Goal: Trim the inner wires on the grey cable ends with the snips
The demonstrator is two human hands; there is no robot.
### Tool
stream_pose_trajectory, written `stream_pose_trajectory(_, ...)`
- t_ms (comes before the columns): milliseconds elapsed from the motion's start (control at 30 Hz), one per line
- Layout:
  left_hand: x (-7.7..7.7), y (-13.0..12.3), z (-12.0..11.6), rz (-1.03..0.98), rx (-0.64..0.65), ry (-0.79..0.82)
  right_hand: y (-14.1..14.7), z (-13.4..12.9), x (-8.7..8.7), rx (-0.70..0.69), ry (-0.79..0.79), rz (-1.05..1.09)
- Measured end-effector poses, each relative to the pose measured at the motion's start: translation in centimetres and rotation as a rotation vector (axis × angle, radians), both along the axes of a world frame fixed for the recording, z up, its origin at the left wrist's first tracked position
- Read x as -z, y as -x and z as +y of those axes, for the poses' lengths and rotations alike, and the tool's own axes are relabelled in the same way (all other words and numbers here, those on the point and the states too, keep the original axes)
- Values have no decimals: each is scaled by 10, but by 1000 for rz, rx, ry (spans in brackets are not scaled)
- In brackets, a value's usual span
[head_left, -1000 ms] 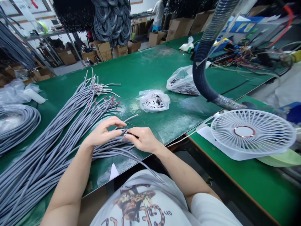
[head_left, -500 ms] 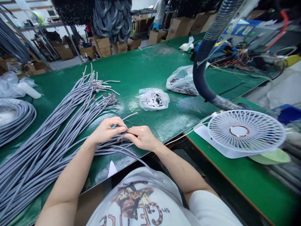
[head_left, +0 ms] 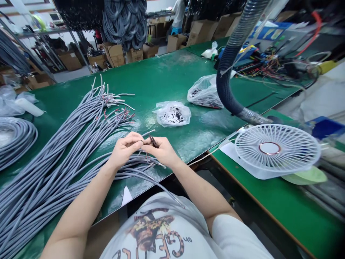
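My left hand [head_left: 128, 147] is closed, thumb and fingers pinched on the end of a grey cable. Its fingertips meet those of my right hand [head_left: 160, 151], which is closed around a small dark two-pronged tool [head_left: 153, 141], its kind unclear. The wire between the fingertips is mostly hidden. Beneath both hands lie more grey cables [head_left: 136, 171] with stripped ends, some showing thin red wires. A larger bundle of grey cables [head_left: 64, 144] stretches across the bench to the left, its bared ends pointing away from me.
Beyond my hands, an open plastic bag [head_left: 174, 115] holds small black and white pieces. A second bag [head_left: 205, 91] lies behind it, near a dark flexible hose [head_left: 225, 72]. At right stands a white fan [head_left: 277, 147]; coiled cable [head_left: 17, 140] rests far left on the green bench [head_left: 161, 75].
The dark tool now stands up out of my right hand, showing two prongs, where it lay low and thin before. Both hands stay together at the cable. The view has shifted slightly.
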State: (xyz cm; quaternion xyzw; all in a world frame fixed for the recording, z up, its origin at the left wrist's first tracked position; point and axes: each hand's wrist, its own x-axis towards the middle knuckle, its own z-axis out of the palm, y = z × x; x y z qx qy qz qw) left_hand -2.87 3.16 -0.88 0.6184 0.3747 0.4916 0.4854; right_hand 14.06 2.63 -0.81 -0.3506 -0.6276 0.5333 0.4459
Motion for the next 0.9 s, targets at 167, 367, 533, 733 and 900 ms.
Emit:
stream_pose_trajectory(167, -3, 9, 6, 384, -57, -51, -41, 46, 3, 407, -155, -154)
stream_pose_trajectory(367, 5, 21, 15, 881, 206, -120, -97, 78, 15, 769, -194, -346)
stream_pose_trajectory(533, 17, 18, 19, 966, 228, -184, -68, 37, 22, 431, -85, -221)
stream_pose_trajectory(733, 17, 20, 20, 937, 201, -234, -34, 19, 31, 178, 51, -207)
stream_pose_trajectory(900, 11, 19, 17, 1003, 218, -250, -27, 23, 44, 173, 81, -288)
